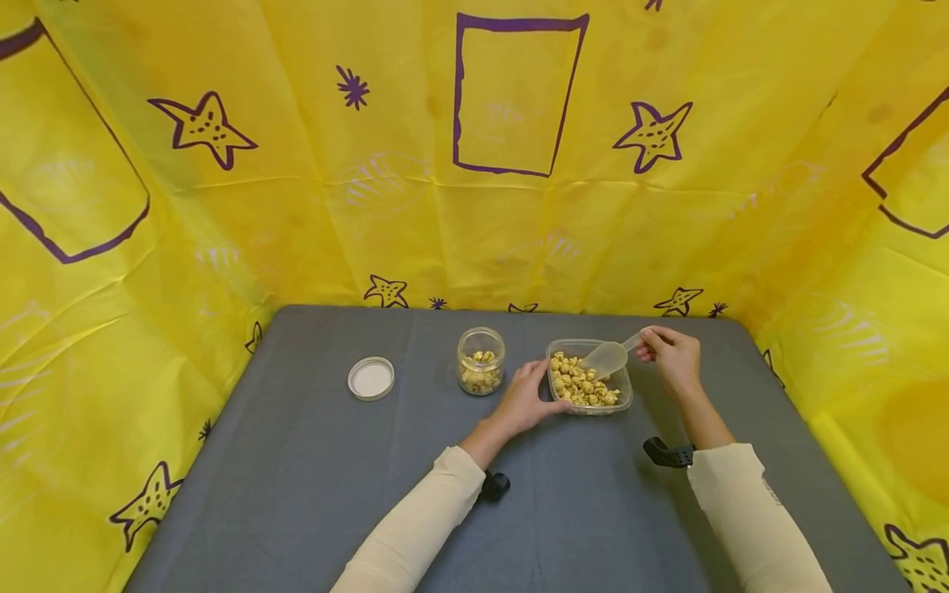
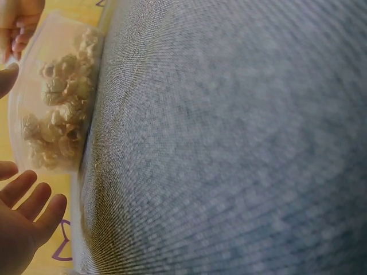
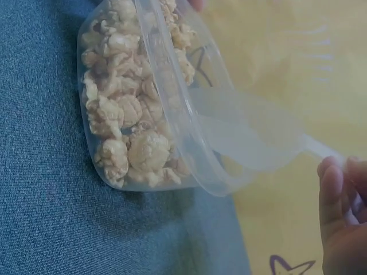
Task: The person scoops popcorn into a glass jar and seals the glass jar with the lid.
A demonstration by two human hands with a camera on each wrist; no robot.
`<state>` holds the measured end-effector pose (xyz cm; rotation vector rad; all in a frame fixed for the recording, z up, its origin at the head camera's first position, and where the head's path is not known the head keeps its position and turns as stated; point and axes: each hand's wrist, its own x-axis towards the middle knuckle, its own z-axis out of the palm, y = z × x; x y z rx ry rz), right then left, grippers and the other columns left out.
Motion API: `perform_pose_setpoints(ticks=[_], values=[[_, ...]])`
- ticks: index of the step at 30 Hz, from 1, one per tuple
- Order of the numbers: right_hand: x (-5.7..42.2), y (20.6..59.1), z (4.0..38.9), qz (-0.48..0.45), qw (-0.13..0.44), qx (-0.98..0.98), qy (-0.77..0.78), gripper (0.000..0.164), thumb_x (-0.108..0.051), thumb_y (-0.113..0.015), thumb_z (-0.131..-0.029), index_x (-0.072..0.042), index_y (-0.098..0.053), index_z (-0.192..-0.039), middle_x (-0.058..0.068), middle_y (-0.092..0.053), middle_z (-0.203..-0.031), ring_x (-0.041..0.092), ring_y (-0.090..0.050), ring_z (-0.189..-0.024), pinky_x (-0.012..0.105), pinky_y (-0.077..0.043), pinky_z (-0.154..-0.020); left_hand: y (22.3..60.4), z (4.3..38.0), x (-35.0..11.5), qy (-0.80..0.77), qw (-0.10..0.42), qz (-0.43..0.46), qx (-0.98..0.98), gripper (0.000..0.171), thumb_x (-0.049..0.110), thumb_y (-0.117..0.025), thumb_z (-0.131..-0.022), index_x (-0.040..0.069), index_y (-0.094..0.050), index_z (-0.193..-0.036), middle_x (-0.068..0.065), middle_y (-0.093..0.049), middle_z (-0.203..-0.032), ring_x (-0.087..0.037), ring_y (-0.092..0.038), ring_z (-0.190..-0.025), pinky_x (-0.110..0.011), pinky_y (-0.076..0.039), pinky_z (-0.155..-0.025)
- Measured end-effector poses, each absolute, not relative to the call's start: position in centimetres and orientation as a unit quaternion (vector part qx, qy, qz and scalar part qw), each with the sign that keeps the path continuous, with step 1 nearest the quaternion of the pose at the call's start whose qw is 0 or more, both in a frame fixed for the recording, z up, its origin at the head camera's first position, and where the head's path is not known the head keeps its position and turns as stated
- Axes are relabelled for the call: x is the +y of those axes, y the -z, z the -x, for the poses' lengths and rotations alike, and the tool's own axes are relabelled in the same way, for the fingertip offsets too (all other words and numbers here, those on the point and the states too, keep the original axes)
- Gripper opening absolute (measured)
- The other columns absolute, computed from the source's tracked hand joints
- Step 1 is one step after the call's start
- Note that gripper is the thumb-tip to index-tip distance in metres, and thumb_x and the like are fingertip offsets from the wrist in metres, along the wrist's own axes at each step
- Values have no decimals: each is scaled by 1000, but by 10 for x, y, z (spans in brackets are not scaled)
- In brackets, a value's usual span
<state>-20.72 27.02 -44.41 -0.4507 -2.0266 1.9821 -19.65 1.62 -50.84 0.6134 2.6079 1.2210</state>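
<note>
My right hand [image 1: 673, 359] pinches the handle of a translucent plastic scoop [image 1: 606, 357] between thumb and fingertips. The scoop slants down over the rim, its bowl inside a clear plastic container [image 1: 628, 399] at the popcorn [image 1: 582, 383]. In the right wrist view, the scoop [image 3: 252, 134] looks see-through, with no popcorn plainly visible in its bowl. On the container's near left corner, my left hand [image 1: 525, 403] holds with the thumb at the front wall and fingers along the left side. Left of that hand stands an uncovered glass jar [image 1: 480, 362], partly filled with popcorn.
A round white-faced lid [image 1: 371, 379] lies flat on the grey tabletop [image 1: 296, 494], left of the jar. Behind and at both sides hangs a yellow patterned cloth [image 1: 400, 231]. The table's back edge runs just beyond the jar and container.
</note>
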Motion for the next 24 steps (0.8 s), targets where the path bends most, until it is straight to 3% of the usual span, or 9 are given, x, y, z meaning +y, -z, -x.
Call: perform_pose_setpoints(ticks=[4, 8, 13, 19, 24], values=[[268, 449, 207, 153, 111, -727, -660, 11, -4, -60, -95, 2, -69, -96, -8, -66, -61, 4, -61, -51, 18, -53, -52, 510, 196, 16, -412, 99, -206, 882, 89, 49, -73, -83, 14, -31, -153, -11, -39, -151, -30, -38, -139, -48, -39, -109], [265, 458, 205, 159, 76, -747, -641, 34, -7, -57, -97, 19, -57, -118, -10, -65, -62, 2, -61, -53, 18, -54, -54, 510, 195, 16, -403, 100, -204, 887, 91, 52, -73, -82, 15, -31, -154, -10, -39, -152, -28, -38, -140, -47, -40, -109], [266, 464, 200, 178, 56, -745, -641, 37, -8, -57, -98, 22, -54, -120, -11, -64, -61, 2, -61, -52, 19, -54, -54, 510, 194, 18, -404, 100, -205, 886, 90, 51, -72, -83, 15, -30, -154, -10, -39, -151, -28, -39, -139, -47, -40, -109], [270, 464, 194, 138, -28, -746, -651, 38, -7, -53, -99, 25, -49, -120, -8, -67, -64, 2, -64, -56, 18, -54, -55, 510, 196, 17, -409, 100, -203, 884, 89, 50, -72, -83, 15, -31, -154, -10, -39, -151, -28, -39, -139, -47, -40, -109], [273, 463, 191, 153, -42, -690, -707, 19, -3, -52, -99, 11, -63, -102, -4, -69, -65, 5, -65, -57, 19, -54, -55, 509, 196, 17, -408, 104, -203, 884, 89, 50, -73, -83, 16, -30, -154, -9, -39, -151, -27, -39, -139, -47, -40, -109]])
